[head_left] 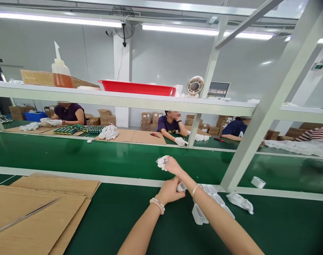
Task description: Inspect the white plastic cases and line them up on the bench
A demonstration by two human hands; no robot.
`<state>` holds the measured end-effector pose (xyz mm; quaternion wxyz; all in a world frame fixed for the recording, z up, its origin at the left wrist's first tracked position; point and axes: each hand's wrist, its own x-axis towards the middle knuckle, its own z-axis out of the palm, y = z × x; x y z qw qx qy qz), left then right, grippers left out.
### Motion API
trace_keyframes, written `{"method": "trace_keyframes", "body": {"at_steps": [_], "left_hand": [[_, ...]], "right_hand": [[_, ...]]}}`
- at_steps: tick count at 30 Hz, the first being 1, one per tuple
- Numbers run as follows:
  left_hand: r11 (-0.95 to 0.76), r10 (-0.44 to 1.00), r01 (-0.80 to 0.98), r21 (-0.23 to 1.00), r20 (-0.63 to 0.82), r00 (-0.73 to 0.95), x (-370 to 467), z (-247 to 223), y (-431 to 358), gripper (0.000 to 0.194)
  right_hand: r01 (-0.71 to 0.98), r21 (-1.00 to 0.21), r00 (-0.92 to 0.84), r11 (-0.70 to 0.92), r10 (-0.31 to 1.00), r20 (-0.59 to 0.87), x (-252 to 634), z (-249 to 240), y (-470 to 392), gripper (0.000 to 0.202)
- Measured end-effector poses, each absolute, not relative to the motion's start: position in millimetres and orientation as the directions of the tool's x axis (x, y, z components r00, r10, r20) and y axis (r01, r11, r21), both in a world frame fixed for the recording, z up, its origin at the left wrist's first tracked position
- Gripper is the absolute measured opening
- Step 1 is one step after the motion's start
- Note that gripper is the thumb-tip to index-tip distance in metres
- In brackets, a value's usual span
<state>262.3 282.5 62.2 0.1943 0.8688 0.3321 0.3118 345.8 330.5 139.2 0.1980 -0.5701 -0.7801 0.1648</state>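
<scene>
My right hand (173, 165) reaches over the green belt (119, 159), its fingers closed on a small bundle of white parts (162, 162). Nearer to me, my left hand (169, 191) holds a small white cup-like piece (181, 187) between thumb and fingers, beneath my right forearm. White open boxes (200, 214) stand together on the green table, partly hidden by that forearm. To their right lies a crumpled white bundle (241, 203), and a single white box (258, 182) sits on the belt.
Cardboard sheets (39, 212) cover the left of the table. A slanted metal post (246, 148) rises at the right. Above the belt runs a shelf (140, 102) with a red tray (137, 88). Several people sit across the belt.
</scene>
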Motion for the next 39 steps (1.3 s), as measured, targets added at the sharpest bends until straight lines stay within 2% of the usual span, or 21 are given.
{"method": "trace_keyframes", "body": {"at_steps": [2, 4, 6, 7, 8, 10, 13, 16, 17, 19, 22, 24, 28, 32, 39], "left_hand": [[-0.634, 0.773, 0.496, 0.593, 0.467, 0.429, 265.7, 67.4, 286.1, 0.029], [-0.595, 0.8, 0.51, 0.621, 0.517, 0.304, 265.6, 79.1, 287.5, 0.035], [-0.619, 0.771, 0.477, 0.623, 0.597, 0.221, 264.1, 97.1, 282.3, 0.039], [-0.661, 0.728, 0.446, 0.604, 0.66, 0.186, 263.5, 107.8, 276.2, 0.041], [-0.712, 0.668, 0.412, 0.568, 0.729, 0.15, 263.2, 119.1, 267.9, 0.043], [-0.82, 0.51, 0.371, 0.437, 0.852, 0.123, 263.9, 141.7, 246.2, 0.046], [-0.888, 0.338, 0.381, 0.256, 0.926, 0.166, 267.2, 170.8, 211.1, 0.043], [-0.904, 0.264, 0.381, 0.192, 0.954, 0.145, 268.9, 189.5, 185.1, 0.041], [-0.913, 0.281, 0.345, 0.217, 0.948, 0.149, 267.7, 193.5, 179.0, 0.043], [-0.909, 0.4, 0.212, 0.357, 0.891, 0.216, 261.1, 199.7, 169.6, 0.046], [-0.75, 0.601, 0.05, 0.659, 0.65, 0.465, 243.1, 206.7, 161.7, 0.038], [-0.652, 0.615, -0.004, 0.758, 0.531, 0.583, 231.3, 210.2, 160.1, 0.038], [-0.593, 0.559, -0.094, 0.8, 0.493, 0.666, 222.6, 213.0, 162.4, 0.051], [-0.572, 0.546, -0.107, 0.813, 0.475, 0.691, 228.7, 213.0, 164.8, 0.051], [-0.555, 0.52, -0.162, 0.815, 0.493, 0.697, 232.6, 211.8, 165.5, 0.047]], "right_hand": [[0.724, -0.584, -0.291, 0.367, 0.93, 0.224, 376.1, 150.5, 312.5, 0.027], [0.541, -0.703, -0.311, 0.462, 0.886, 0.343, 406.6, 163.7, 283.4, 0.037], [0.239, -0.803, -0.288, 0.545, 0.83, 0.478, 432.0, 177.5, 248.2, 0.052], [0.164, -0.805, -0.268, 0.57, 0.811, 0.52, 441.6, 184.3, 230.6, 0.054], [0.151, -0.783, -0.248, 0.604, 0.79, 0.561, 448.9, 190.8, 214.0, 0.054], [0.264, -0.68, -0.225, 0.684, 0.729, 0.646, 457.6, 202.2, 186.8, 0.047], [0.366, -0.539, -0.26, 0.759, 0.639, 0.724, 461.7, 212.9, 163.1, 0.044], [0.306, -0.531, -0.292, 0.79, 0.609, 0.737, 464.0, 216.6, 153.4, 0.049], [0.287, -0.542, -0.293, 0.79, 0.611, 0.735, 465.2, 217.4, 151.3, 0.05], [0.253, -0.579, -0.291, 0.775, 0.632, 0.718, 468.4, 219.4, 147.1, 0.05], [0.196, -0.632, -0.32, 0.75, 0.658, 0.682, 474.1, 223.6, 140.0, 0.043], [0.154, -0.63, -0.376, 0.761, 0.635, 0.675, 476.8, 225.2, 135.9, 0.036], [0.054, -0.538, -0.486, 0.841, 0.493, 0.722, 475.8, 222.5, 131.8, 0.04], [0.092, -0.37, -0.539, 0.924, 0.359, 0.762, 470.8, 218.2, 131.1, 0.048], [0.127, -0.338, -0.557, 0.933, 0.349, 0.754, 469.9, 218.5, 129.9, 0.044]]}}
